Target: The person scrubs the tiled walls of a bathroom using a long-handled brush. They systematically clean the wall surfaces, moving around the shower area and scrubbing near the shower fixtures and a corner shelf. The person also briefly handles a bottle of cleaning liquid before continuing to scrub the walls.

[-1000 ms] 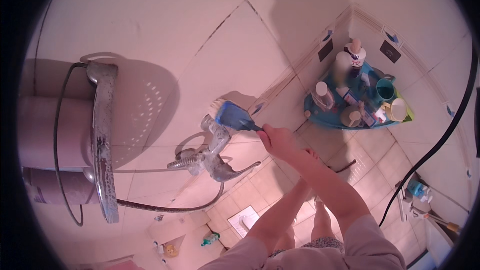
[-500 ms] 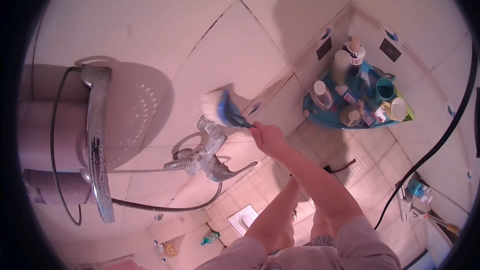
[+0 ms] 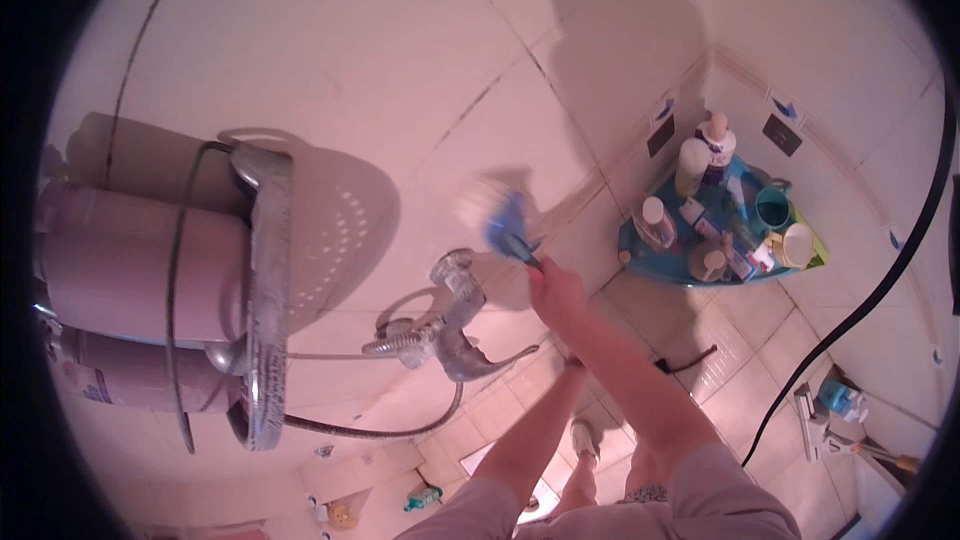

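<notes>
My right hand (image 3: 558, 295) is closed around the dark handle of a scrub brush (image 3: 508, 227). The brush has a blue head and pale bristles, which are smeared by motion against the pink-lit tiled wall. Just below the brush, a worn metal shower mixer tap (image 3: 462, 305) sticks out of the wall. My left forearm (image 3: 530, 415) reaches up beneath the right one. My left hand (image 3: 574, 364) is almost wholly hidden behind the right forearm, so its fingers do not show.
A metal shower rack (image 3: 268, 300) with pink bottles (image 3: 150, 270) and a hose stands at left. At right, a blue corner shelf (image 3: 665, 258) holds bottles, cups and tubes. A black cable (image 3: 880, 285) hangs at far right. A green bottle (image 3: 423, 498) lies low down.
The view has shifted, so the rack and tap appear further right. My right hand and the brush have moved along the wall, still above the tap. My grip on the brush is unchanged.
</notes>
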Available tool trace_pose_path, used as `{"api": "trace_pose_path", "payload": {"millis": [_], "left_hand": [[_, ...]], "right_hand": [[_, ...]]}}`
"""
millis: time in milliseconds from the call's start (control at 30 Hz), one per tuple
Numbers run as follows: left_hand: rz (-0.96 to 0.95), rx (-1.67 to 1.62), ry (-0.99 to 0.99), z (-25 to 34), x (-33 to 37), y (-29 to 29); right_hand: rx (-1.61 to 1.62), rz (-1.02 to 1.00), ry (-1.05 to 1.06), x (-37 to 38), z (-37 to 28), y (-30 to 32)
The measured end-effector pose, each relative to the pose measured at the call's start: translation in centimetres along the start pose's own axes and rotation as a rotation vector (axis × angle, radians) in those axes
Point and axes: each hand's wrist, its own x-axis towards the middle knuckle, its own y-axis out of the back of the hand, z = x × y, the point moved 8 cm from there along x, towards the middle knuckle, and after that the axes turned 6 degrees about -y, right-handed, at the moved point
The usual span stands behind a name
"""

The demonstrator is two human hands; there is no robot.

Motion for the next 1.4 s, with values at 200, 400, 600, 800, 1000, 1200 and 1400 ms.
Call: {"api": "trace_pose_path", "payload": {"millis": [200, 400, 600, 800, 1000, 1200, 1400], "left_hand": [[0.142, 0.286, 0.03, 1.6, -4.6, 3.9], [-0.352, -0.014, 0.039, 5.9, -1.3, -14.4], [0.177, 1.341, -0.45, 8.1, -8.1, -8.3], [-0.005, 1.225, -0.388, 11.5, -8.0, -22.5], [0.437, 0.768, -0.077, 11.0, -13.8, -20.7], [0.334, 1.103, -0.339, 16.4, -17.5, -25.6], [0.207, 1.58, -0.587, 21.4, -16.2, -31.0]], "right_hand": [[0.128, 0.103, -0.119, -3.0, 1.6, -0.9], [0.315, 0.323, 0.13, 1.4, -9.8, 7.3], [0.185, 0.124, -0.107, -3.2, -2.1, 1.1], [0.426, 0.141, 0.074, -0.8, -15.6, 9.8], [0.357, 0.177, 0.006, -4.4, -14.4, 7.2], [0.519, 0.109, 0.045, -5.1, -17.4, 4.0], [0.477, 0.304, 0.141, -3.9, -22.4, 7.2]]}}
